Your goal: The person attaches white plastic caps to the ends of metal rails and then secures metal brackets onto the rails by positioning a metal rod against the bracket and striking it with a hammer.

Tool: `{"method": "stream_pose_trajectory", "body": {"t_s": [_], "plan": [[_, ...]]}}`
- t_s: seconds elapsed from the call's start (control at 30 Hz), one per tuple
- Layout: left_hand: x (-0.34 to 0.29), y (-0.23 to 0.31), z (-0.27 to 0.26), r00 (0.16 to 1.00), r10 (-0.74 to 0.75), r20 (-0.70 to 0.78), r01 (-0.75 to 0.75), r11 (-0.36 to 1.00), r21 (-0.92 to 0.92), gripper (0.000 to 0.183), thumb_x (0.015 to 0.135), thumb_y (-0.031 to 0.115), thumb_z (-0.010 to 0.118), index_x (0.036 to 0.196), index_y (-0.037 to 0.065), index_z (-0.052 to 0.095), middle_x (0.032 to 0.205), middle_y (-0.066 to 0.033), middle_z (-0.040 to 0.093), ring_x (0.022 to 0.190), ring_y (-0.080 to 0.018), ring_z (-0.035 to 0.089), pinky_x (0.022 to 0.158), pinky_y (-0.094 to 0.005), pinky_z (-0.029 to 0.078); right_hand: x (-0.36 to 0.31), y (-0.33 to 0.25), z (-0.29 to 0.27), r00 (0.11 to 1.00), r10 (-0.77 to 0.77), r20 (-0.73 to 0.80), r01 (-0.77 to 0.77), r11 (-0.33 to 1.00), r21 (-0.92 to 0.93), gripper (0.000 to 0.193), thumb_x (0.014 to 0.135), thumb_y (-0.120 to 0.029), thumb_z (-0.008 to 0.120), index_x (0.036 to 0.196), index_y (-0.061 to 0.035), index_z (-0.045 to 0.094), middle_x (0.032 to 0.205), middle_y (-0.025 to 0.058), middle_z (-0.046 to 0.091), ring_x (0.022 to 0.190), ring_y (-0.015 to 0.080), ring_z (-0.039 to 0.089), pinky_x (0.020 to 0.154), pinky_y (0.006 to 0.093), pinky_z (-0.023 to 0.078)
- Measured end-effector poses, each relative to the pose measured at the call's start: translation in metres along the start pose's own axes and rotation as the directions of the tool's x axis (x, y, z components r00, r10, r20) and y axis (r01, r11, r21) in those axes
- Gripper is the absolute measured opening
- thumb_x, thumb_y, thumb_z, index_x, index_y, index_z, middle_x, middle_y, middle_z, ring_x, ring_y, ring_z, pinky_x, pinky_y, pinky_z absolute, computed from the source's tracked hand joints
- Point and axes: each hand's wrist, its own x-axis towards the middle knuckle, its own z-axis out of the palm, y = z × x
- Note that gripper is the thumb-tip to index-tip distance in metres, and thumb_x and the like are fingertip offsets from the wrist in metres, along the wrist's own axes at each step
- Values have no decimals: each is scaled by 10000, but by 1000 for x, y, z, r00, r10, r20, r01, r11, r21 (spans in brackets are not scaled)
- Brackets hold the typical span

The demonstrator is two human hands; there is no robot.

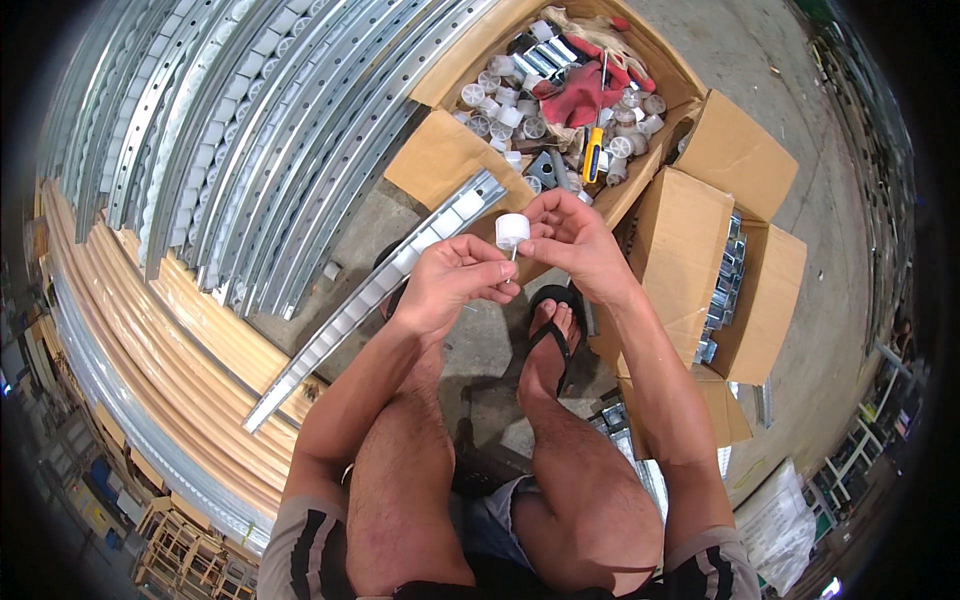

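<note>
Between my two hands is a small white plastic roller (512, 229), with a thin metal pin (514, 256) sticking out below it. My right hand (577, 243) pinches the roller from its right side. My left hand (455, 283) has thumb and forefinger closed on the pin's lower end. Whether the pin passes through the roller is hidden. A metal channel rail (350, 313) lined with white rollers slants just beyond my left hand, its upper end by the open cardboard box (632, 213).
That box holds loose rollers (507, 117), a red glove (575, 100) and a yellow-handled screwdriver (593, 155). Another carton (680, 260) at the right holds metal brackets (727, 270). Long metal rails (300, 110) lie at the upper left, above tan tubes (160, 310). My sandalled foot (553, 335) is below my hands.
</note>
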Motion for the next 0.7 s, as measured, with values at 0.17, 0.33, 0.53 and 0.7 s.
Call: {"method": "stream_pose_trajectory", "body": {"t_s": [0.17,0.33,0.53,0.7], "plan": [[0,-2,-1,1000,23,-21,-23,1000,9,118,904,38,729,973,-22,653,901,-118,728,792,-197,735,713,-306,620,-1,3,1,1000,-20,-12,20,999,-30,344,851,22,750,1135,-50,570,1065,18,648,963,102,637,864,269,507],[2,-7,-1,995,70,-78,-73,997,-34,127,905,34,732,974,-25,642,902,-128,728,782,-188,733,700,-304,621,-3,-3,12,993,-116,18,117,981,-153,303,838,11,740,1087,-38,575,1010,-1,627,911,75,599,822,253,501],[5,-7,2,986,105,-126,-108,994,-15,199,901,39,749,992,-2,578,885,-127,722,730,-173,718,660,-281,607,-4,-4,15,988,-154,33,157,946,-283,372,806,-28,751,1138,-24,582,1028,22,617,924,105,595,854,279,507],[8,-14,-4,977,189,-94,-186,982,40,230,904,53,757,1004,0,556,867,-112,714,695,-150,698,611,-257,585,-6,-1,21,985,-125,118,160,919,-359,502,833,-94,783,1271,-14,552,1115,60,628,1076,162,606,981,340,477]]}}
